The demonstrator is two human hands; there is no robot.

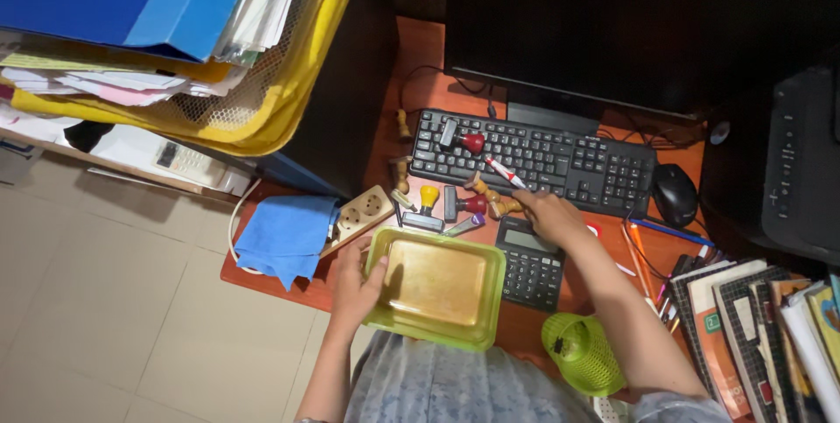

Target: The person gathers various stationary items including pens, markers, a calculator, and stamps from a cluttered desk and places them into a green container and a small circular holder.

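My left hand (354, 287) grips the left rim of a shallow green plastic tray (435, 285) held at the desk's front edge. My right hand (544, 213) reaches past a black calculator (528, 267) and closes its fingers on a wooden-handled rubber stamp (501, 206) in front of the black keyboard (534, 159). More stamps lie around it: a red-handled one (465, 204), a yellow-handled one (426, 199), and a red-topped one (464, 139) on the keyboard. A red and white pen (505, 173) also rests on the keys.
A monitor (630, 29) stands behind the keyboard, a black mouse (675, 195) to its right. A blue cloth (284, 237) and a power strip (359, 217) sit at the left. A green mesh cup (582, 353) lies tipped near books (770, 327). A yellow paper-filled basket (219, 64) overhangs upper left.
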